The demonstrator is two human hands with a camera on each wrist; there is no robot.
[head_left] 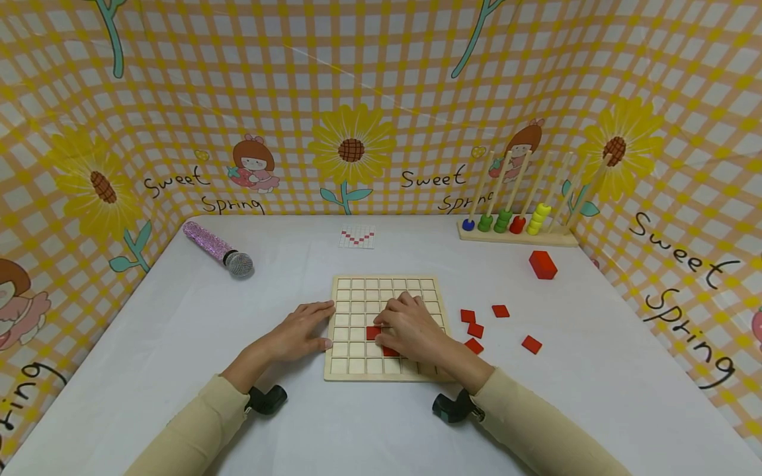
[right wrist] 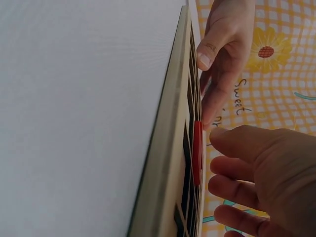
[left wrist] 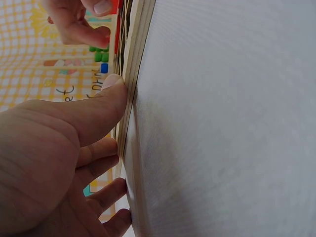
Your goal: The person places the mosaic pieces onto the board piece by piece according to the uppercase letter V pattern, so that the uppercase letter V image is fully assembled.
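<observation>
A wooden grid board [head_left: 348,363] lies flat on the white table. The left hand [head_left: 297,332] rests against its left side, fingers spread, and in the left wrist view the thumb [left wrist: 106,101] touches the rim. Over the middle of the board hovers the right hand [head_left: 411,330], fingers loosely bent beside a red square tile [head_left: 373,333] set in a cell. Another red tile [head_left: 390,352] shows partly beneath that hand. In the right wrist view no tile appears between its thumb [right wrist: 234,140] and fingers; the board cells below the palm are hidden.
Several loose red tiles [head_left: 475,330] lie right of the board. Beyond them sit a red block [head_left: 543,265] and a bead-peg stand [head_left: 518,236]. A small patterned card [head_left: 357,237] lies behind the board, and a sparkly microphone [head_left: 217,249] at the back left.
</observation>
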